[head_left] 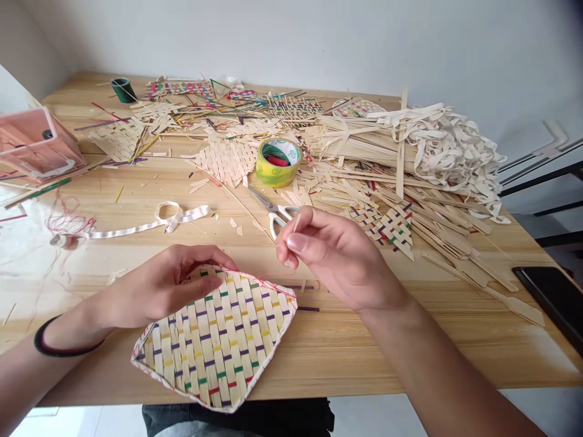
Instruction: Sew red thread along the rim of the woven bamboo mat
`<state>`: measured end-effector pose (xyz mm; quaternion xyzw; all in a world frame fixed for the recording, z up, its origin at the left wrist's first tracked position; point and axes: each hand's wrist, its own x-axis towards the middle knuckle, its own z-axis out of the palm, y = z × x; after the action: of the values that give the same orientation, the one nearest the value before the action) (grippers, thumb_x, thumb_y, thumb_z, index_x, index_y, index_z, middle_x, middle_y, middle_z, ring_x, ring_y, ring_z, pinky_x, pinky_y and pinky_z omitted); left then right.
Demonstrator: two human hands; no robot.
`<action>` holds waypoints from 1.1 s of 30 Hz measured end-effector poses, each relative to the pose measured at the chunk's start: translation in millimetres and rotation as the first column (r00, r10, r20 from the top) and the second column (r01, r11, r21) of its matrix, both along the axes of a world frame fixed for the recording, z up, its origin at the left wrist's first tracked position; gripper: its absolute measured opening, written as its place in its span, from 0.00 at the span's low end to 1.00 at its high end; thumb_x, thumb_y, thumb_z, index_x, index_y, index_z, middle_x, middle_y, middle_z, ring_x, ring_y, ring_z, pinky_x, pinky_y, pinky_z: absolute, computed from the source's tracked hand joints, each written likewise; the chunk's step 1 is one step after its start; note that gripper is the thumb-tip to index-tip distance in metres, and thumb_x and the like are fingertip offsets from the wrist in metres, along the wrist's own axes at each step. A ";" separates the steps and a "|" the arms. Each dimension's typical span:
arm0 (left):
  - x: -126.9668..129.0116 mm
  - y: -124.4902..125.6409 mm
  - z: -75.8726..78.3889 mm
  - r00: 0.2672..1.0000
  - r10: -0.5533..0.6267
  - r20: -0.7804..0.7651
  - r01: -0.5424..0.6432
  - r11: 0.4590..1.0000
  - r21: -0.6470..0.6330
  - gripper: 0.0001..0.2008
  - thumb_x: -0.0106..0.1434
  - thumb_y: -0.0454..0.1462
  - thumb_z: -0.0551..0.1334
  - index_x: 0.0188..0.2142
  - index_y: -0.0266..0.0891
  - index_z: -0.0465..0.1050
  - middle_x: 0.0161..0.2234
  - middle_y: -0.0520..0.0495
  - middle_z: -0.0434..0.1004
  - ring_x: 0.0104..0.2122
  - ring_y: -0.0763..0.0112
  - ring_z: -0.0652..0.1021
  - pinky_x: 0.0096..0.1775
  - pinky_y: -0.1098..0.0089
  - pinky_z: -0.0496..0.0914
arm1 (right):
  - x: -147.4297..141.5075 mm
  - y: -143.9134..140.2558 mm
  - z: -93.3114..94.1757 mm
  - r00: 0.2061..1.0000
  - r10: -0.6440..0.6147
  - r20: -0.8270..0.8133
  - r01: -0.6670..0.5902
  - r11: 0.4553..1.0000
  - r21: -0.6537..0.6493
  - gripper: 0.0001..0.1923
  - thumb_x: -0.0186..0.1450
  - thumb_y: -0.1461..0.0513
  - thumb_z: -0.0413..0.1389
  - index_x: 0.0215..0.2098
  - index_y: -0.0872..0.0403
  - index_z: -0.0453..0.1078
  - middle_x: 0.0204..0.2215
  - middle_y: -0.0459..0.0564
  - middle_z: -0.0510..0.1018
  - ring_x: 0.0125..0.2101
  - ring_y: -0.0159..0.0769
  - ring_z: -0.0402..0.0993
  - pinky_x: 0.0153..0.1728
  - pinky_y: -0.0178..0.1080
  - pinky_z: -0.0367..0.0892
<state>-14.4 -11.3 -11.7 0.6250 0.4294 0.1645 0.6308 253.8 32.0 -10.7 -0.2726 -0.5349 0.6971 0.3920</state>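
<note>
A woven bamboo mat (218,346) with coloured strips and a white stitched edge lies at the table's near edge, partly overhanging it. My left hand (168,285) rests on its far left corner, fingers curled over the rim, holding it down. My right hand (332,255) hovers just right of the mat's far corner, thumb and fingers pinched together on something thin; a red thread (255,280) runs along the mat's edge toward it. Whether a needle is in the pinch I cannot tell.
White-handled scissors (273,209) lie just beyond my right hand. A yellow-green tape roll (277,162), a white ribbon (150,224), a small woven piece (392,227), heaps of bamboo strips (387,158), a pink box (36,145), a green spool (122,90) and a dark phone (553,300) sit around the table.
</note>
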 end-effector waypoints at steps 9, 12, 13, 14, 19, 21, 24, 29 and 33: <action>1.6 -3.3 -0.5 0.999 0.002 -0.047 0.000 1.000 0.023 0.17 0.76 0.49 0.60 0.52 0.39 0.77 0.38 0.44 0.83 0.33 0.70 0.79 0.32 0.75 0.71 | -8.4 -9.9 -9.8 0.896 -0.141 0.421 -0.136 0.815 0.563 0.06 0.73 0.67 0.60 0.41 0.55 0.81 0.34 0.46 0.77 0.35 0.31 0.74 0.38 0.37 0.69; 3.9 -3.9 -0.6 0.999 0.020 -0.041 -0.019 1.000 0.022 0.17 0.76 0.49 0.60 0.51 0.40 0.78 0.34 0.47 0.81 0.30 0.73 0.76 0.29 0.77 0.69 | -11.0 -12.7 -9.9 0.889 -0.170 0.426 -0.151 0.769 0.622 0.07 0.73 0.68 0.58 0.39 0.57 0.79 0.34 0.47 0.75 0.34 0.30 0.72 0.37 0.37 0.68; 4.7 -4.1 -0.5 0.999 0.024 -0.042 -0.023 1.000 0.020 0.17 0.76 0.49 0.60 0.50 0.40 0.78 0.33 0.48 0.81 0.29 0.74 0.76 0.28 0.77 0.68 | -11.7 -13.4 -9.5 0.889 -0.175 0.422 -0.152 0.757 0.635 0.07 0.73 0.68 0.58 0.39 0.58 0.78 0.34 0.47 0.75 0.34 0.30 0.71 0.37 0.36 0.68; 5.4 -4.4 -0.4 0.999 0.026 -0.044 -0.025 1.000 0.019 0.17 0.75 0.49 0.61 0.49 0.40 0.78 0.32 0.49 0.80 0.28 0.74 0.75 0.28 0.78 0.67 | -12.1 -14.0 -9.0 0.888 -0.179 0.422 -0.155 0.749 0.644 0.07 0.73 0.69 0.57 0.38 0.59 0.78 0.33 0.47 0.74 0.34 0.30 0.71 0.37 0.36 0.68; 5.7 -5.5 -1.0 0.998 0.031 -0.050 -0.030 0.999 0.015 0.17 0.75 0.49 0.61 0.49 0.39 0.78 0.30 0.49 0.80 0.27 0.74 0.75 0.27 0.78 0.67 | -13.0 -16.2 -6.9 0.876 -0.197 0.440 -0.172 0.725 0.667 0.08 0.70 0.72 0.57 0.38 0.60 0.78 0.34 0.47 0.74 0.33 0.29 0.70 0.36 0.35 0.67; 4.8 -5.0 -1.5 0.998 0.029 -0.055 -0.028 0.999 0.017 0.17 0.75 0.49 0.61 0.49 0.39 0.78 0.31 0.49 0.80 0.28 0.73 0.76 0.27 0.77 0.68 | -12.9 -17.0 -7.0 0.881 -0.197 0.431 -0.166 0.723 0.670 0.08 0.70 0.73 0.57 0.38 0.60 0.78 0.34 0.47 0.73 0.32 0.29 0.69 0.35 0.35 0.67; 4.1 -4.0 -1.8 0.997 0.022 -0.071 -0.021 1.000 0.022 0.16 0.75 0.49 0.61 0.48 0.39 0.79 0.29 0.50 0.78 0.26 0.75 0.74 0.26 0.78 0.66 | -12.7 -18.1 -7.1 0.881 -0.195 0.431 -0.166 0.726 0.668 0.08 0.71 0.72 0.57 0.38 0.60 0.78 0.33 0.47 0.72 0.31 0.28 0.69 0.33 0.34 0.67; 4.6 -4.6 -1.4 0.997 0.019 -0.081 -0.019 1.000 0.001 0.17 0.75 0.49 0.61 0.48 0.38 0.78 0.32 0.49 0.79 0.29 0.73 0.74 0.28 0.75 0.66 | -14.2 -19.7 -6.7 0.870 -0.199 0.451 -0.184 0.718 0.672 0.08 0.70 0.73 0.58 0.37 0.60 0.78 0.33 0.47 0.72 0.31 0.29 0.70 0.33 0.35 0.67; 5.4 -4.9 -0.8 0.997 0.012 -0.075 -0.011 1.000 0.006 0.17 0.75 0.49 0.60 0.47 0.39 0.78 0.30 0.51 0.74 0.27 0.74 0.67 0.28 0.74 0.61 | -15.9 -20.7 -8.1 0.869 -0.206 0.449 -0.181 0.713 0.677 0.08 0.68 0.74 0.58 0.36 0.60 0.77 0.32 0.46 0.70 0.30 0.28 0.68 0.32 0.34 0.66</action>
<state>-9.0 -16.2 -12.5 0.6301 0.4559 0.1457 0.6114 238.0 11.4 -18.8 -0.2759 -0.8380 0.3452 0.3201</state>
